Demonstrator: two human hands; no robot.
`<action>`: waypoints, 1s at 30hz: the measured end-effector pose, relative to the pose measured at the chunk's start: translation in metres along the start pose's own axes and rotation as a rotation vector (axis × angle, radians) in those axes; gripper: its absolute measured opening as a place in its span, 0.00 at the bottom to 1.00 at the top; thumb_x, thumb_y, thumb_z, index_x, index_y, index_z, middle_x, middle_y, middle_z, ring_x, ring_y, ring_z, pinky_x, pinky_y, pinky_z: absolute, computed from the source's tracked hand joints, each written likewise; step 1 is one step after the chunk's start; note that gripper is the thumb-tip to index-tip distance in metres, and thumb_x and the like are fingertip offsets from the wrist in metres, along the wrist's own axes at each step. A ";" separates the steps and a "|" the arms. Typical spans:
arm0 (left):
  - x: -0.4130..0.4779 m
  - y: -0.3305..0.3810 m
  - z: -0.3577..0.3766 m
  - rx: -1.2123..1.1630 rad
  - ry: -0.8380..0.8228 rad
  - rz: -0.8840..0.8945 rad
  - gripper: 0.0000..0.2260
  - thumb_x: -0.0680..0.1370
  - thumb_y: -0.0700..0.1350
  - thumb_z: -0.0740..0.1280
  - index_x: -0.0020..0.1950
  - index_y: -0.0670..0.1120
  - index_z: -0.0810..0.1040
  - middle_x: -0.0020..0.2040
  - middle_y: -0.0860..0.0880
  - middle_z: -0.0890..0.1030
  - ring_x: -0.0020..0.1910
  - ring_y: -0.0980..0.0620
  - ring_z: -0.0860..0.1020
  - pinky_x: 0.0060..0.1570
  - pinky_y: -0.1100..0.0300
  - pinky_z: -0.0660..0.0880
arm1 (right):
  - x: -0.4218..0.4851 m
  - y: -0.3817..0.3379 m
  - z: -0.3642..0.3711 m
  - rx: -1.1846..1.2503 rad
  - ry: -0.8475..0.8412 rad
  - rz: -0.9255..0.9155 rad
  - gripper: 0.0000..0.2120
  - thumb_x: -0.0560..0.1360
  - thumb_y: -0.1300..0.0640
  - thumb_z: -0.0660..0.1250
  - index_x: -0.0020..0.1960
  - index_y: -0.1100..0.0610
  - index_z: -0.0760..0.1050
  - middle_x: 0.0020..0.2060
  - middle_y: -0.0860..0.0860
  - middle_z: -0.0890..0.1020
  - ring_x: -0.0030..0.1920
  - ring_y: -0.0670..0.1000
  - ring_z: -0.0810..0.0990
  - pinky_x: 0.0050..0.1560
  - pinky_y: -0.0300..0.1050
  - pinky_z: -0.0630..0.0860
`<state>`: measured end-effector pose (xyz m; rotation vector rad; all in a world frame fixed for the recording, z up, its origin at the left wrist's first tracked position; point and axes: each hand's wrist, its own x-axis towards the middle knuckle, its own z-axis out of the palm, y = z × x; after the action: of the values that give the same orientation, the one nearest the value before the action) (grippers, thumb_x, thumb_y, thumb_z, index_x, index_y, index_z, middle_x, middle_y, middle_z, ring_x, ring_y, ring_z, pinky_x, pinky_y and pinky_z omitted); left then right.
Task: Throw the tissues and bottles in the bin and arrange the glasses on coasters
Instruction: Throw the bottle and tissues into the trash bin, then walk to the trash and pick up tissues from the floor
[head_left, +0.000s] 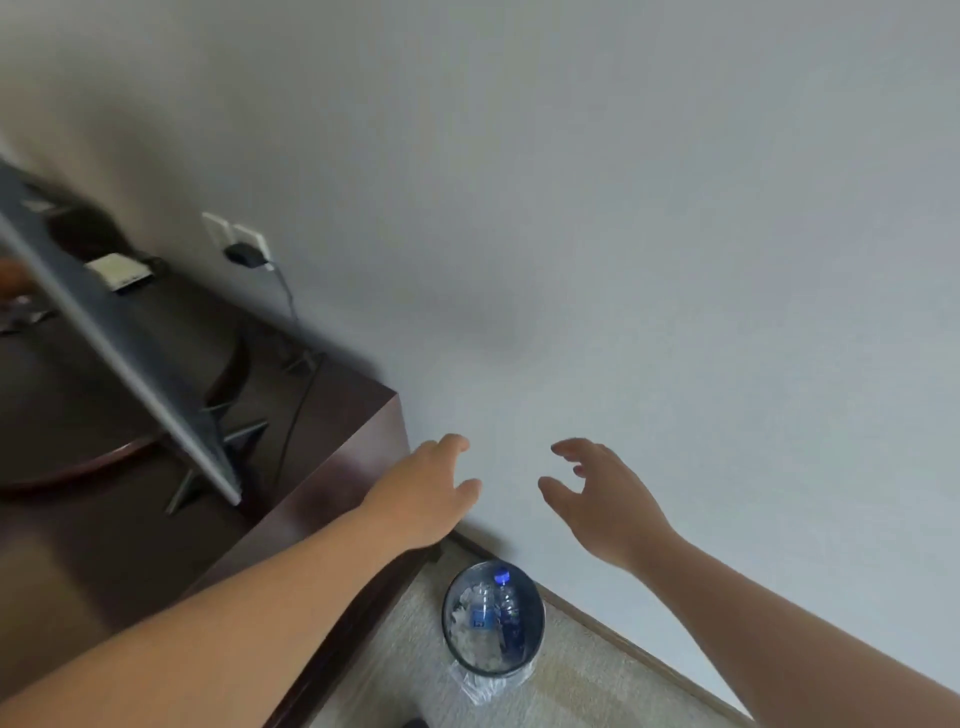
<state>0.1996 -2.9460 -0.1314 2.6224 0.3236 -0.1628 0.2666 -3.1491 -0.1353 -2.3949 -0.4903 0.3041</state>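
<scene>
A round bin (535, 631) with a clear liner stands on the carpet by the wall, beside the dark cabinet. Inside it lie two plastic bottles (493, 610) with blue labels and white crumpled tissues (467, 642). My left hand (431, 488) hovers above the bin at the cabinet's corner, fingers loosely bent and empty. My right hand (602, 493) hangs to the right of it over the bin, fingers spread and relaxed, holding nothing. No glasses or coasters are in view.
A dark wooden cabinet (322, 493) fills the left side, bearing a tilted flat screen (119, 343) on metal feet. A plug and cable (249, 254) sit in a wall socket behind it. The white wall lies ahead; beige carpet (571, 686) lies below.
</scene>
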 end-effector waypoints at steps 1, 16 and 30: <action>-0.012 0.004 -0.002 -0.012 0.031 -0.015 0.23 0.78 0.55 0.60 0.72 0.51 0.63 0.67 0.46 0.73 0.62 0.46 0.73 0.61 0.53 0.70 | -0.004 -0.002 -0.004 0.002 -0.008 -0.031 0.23 0.74 0.43 0.64 0.67 0.46 0.69 0.64 0.43 0.73 0.45 0.40 0.74 0.51 0.39 0.67; -0.176 -0.027 -0.040 -0.041 0.330 -0.341 0.22 0.77 0.56 0.60 0.71 0.53 0.64 0.66 0.49 0.73 0.61 0.48 0.74 0.60 0.50 0.72 | -0.064 -0.100 0.045 0.045 -0.233 -0.424 0.14 0.74 0.44 0.65 0.59 0.43 0.72 0.57 0.43 0.77 0.48 0.42 0.75 0.50 0.37 0.70; -0.457 -0.173 -0.077 -0.107 0.576 -0.802 0.22 0.79 0.55 0.59 0.72 0.53 0.62 0.65 0.48 0.73 0.58 0.50 0.76 0.56 0.54 0.73 | -0.205 -0.294 0.197 -0.002 -0.579 -0.779 0.20 0.76 0.45 0.64 0.66 0.46 0.69 0.62 0.43 0.75 0.53 0.43 0.75 0.52 0.39 0.71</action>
<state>-0.2812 -2.8520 -0.0646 2.2336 1.5150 0.3476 -0.0635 -2.9154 -0.0727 -1.8955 -1.6108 0.6245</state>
